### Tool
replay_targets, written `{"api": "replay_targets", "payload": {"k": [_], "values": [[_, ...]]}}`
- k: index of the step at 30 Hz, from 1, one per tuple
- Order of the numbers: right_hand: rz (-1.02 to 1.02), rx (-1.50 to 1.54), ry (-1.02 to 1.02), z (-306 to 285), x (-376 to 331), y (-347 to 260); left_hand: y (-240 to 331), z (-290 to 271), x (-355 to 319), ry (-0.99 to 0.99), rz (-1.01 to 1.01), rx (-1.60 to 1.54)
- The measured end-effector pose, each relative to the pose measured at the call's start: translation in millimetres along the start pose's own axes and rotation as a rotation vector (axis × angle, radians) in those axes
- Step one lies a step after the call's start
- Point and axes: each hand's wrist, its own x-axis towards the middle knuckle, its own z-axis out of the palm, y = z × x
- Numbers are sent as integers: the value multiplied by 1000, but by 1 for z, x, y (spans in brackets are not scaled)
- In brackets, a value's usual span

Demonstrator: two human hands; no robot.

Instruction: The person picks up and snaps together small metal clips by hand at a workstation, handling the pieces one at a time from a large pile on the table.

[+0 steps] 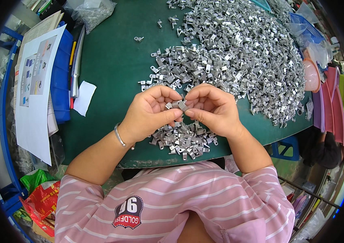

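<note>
Small silver metal brackets (182,106) sit between my two hands, over the near part of the green table. My left hand (151,109) is closed, thumb and fingers pinching brackets. Opposite it, my right hand (216,110) pinches a bracket between thumb and forefinger. The held pieces meet or nearly meet; whether they are joined I cannot tell. Just below my hands, close to the table edge, lies a small pile of brackets (186,141). A far larger heap of the same bent pieces with holes (240,52) spreads beyond my hands to the right.
The green table (111,73) carries a few stray brackets (138,39). On the left stand a blue bin (61,81), a printed sheet (38,93) and a white paper scrap (85,98). A clear bag of parts (93,14) lies far left. A pink basket (310,75) sits right.
</note>
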Motion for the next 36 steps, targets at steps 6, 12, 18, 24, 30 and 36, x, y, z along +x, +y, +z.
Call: {"api": "replay_targets", "payload": {"k": [6,12,18,24,30,36], "values": [[180,126,-11,-1,1,-4,2,-1,-2,-4,-48,30],[131,115,0,2,2,-1,5,-1,-2,14,-83,29],[188,37,15,2,2,-5,-3,-3,-2,82,-40,21],[214,-58,199,-50,76,-65,3,-8,1,165,32,-65],[-91,92,691,-118,155,-102,3,-7,6,170,68,-63],[84,-319,395,-72,93,-59,-1,-12,5,243,95,-73]]}}
